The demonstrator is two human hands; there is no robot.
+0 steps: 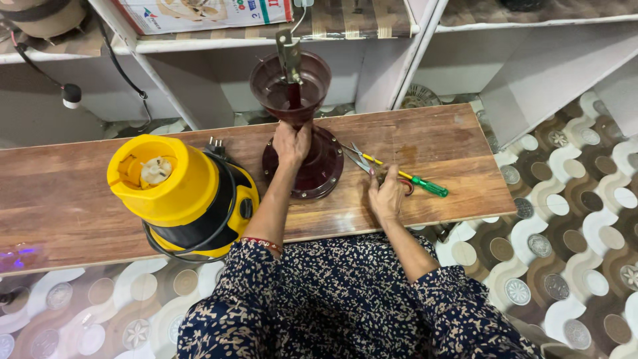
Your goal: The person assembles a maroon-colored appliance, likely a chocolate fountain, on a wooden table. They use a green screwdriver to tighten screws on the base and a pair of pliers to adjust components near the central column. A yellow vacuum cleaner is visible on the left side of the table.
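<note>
My left hand (pixel 291 143) grips the narrow waist of a dark maroon hourglass-shaped appliance base (pixel 319 166) that stands upright on the wooden board (pixel 80 193). A metal bracket (pixel 288 54) rises out of its open top. My right hand (pixel 387 195) rests on the board, fingers on a pair of scissors (pixel 359 159). Beside it lies a screwdriver (pixel 425 185) with a yellow shaft and green handle.
A yellow and black mixer base (pixel 186 193) with its black cord and plug (pixel 214 145) stands on the board's left. White shelves (pixel 399 60) rise behind. Patterned brown and white flooring (pixel 571 219) lies to the right.
</note>
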